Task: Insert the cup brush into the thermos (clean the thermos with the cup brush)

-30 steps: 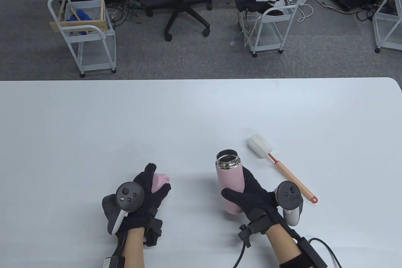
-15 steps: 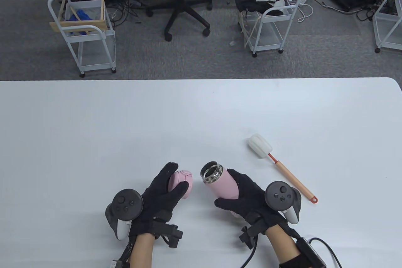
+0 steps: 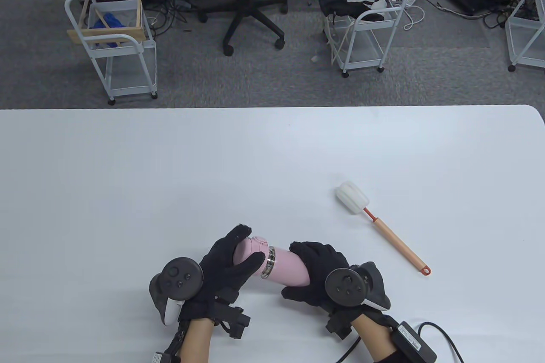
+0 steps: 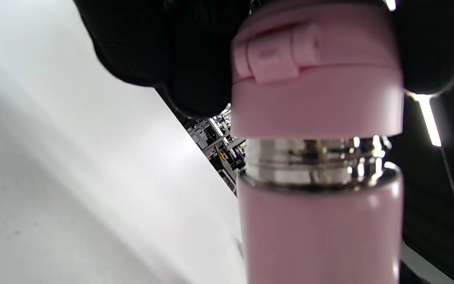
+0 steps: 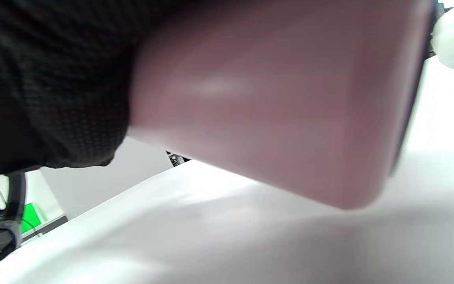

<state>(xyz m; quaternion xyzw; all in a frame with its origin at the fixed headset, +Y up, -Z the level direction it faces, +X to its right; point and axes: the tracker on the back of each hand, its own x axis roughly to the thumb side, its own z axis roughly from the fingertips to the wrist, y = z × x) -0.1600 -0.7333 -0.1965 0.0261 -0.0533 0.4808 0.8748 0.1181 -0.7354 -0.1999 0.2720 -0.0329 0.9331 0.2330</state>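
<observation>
My right hand [image 3: 313, 271] grips the pink thermos [image 3: 289, 271] around its body and holds it on its side, mouth pointing left, near the table's front edge. My left hand [image 3: 232, 263] holds the pink lid [image 3: 249, 250] against the thermos's steel neck [image 3: 268, 261]. In the left wrist view the lid [image 4: 315, 79] sits on the steel threads [image 4: 315, 161] with a band of thread still showing. The right wrist view shows the thermos body [image 5: 274, 98] close up. The cup brush [image 3: 377, 220], white sponge head and orange handle, lies on the table to the right of the hands, untouched.
The white table [image 3: 170, 175] spreads wide around the hands. Beyond its far edge are white carts [image 3: 113, 46], an office chair [image 3: 245, 1] and cables on the grey floor. A cable [image 3: 438, 333] trails from my right wrist.
The right hand tipped the upright open thermos down to the left. The left hand brought the lid in from the left and set it onto the thermos's mouth.
</observation>
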